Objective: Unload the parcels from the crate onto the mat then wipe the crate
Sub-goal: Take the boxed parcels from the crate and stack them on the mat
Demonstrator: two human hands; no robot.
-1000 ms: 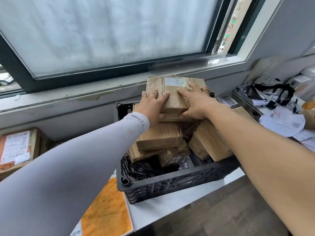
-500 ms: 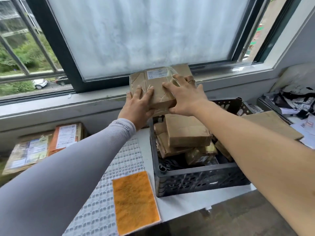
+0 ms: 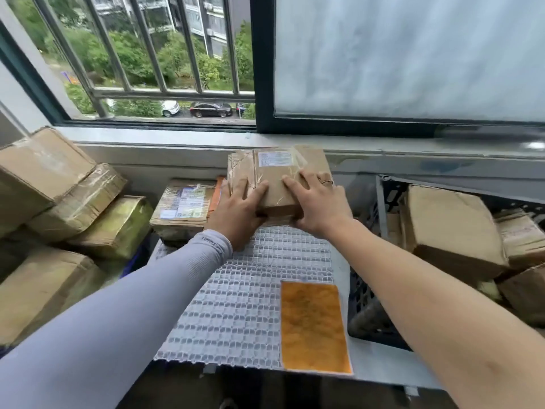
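Parcel (image 3: 277, 175): brown cardboard, matt, glossy clear tape, white paper label. Mat (image 3: 244, 290) under it: translucent white plastic mesh. Cloth (image 3: 314, 326) on mat: orange, fuzzy. Crate (image 3: 364, 305) right of mat: black perforated plastic.

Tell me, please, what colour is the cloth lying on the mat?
The cloth is orange with darker mottling, lying flat on the white lattice mat; the head view shows it best.

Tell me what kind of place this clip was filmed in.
Probably a small parcel-sorting corner by a window: taped cardboard boxes piled on the left, a black crate full of parcels, and a table with a white mesh mat.
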